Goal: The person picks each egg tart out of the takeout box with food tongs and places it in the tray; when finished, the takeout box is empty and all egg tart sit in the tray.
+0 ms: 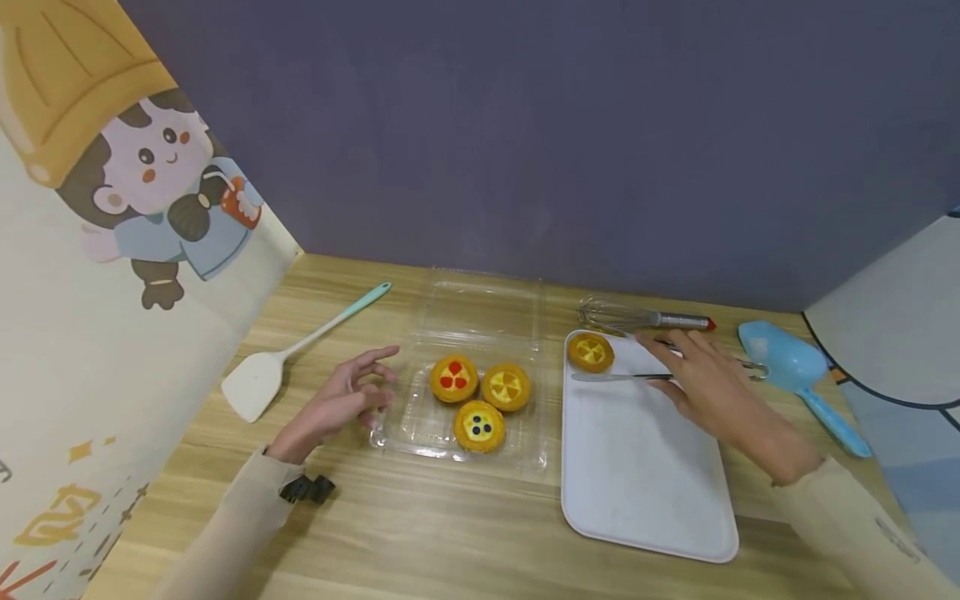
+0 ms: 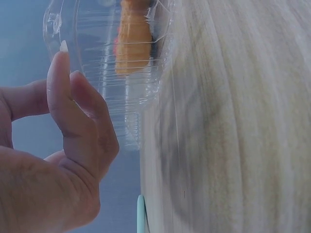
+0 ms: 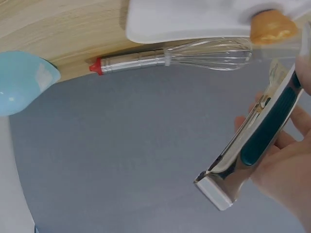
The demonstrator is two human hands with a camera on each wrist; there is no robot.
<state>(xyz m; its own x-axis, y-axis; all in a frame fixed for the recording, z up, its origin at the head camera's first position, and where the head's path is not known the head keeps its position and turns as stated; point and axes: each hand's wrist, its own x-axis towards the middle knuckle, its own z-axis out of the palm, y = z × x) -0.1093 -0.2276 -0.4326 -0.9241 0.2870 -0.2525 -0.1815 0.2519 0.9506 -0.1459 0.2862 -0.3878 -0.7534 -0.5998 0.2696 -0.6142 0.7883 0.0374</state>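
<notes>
My right hand (image 1: 697, 379) grips metal tongs (image 3: 265, 133) with teal grip panels. One long arm of the tongs lies just on the near side of a fruit tart (image 1: 590, 353) with yellow wedges, which sits in the far left corner of a white tray (image 1: 645, 483). My left hand (image 1: 341, 404), its fingers loosely bent and holding nothing, is at the left edge of a clear plastic clamshell box (image 1: 427, 425) with its lid laid back. Inside the box are a tart with red pieces (image 1: 453, 379), one with yellow wedges (image 1: 506, 387) and one with blue dots (image 1: 479, 427).
A whisk (image 1: 637, 318) lies behind the tray along the dark wall. To the right is a light-blue scoop (image 1: 787, 358). A white spatula with a mint handle (image 1: 258, 383) rests left of the box, near the printed side wall.
</notes>
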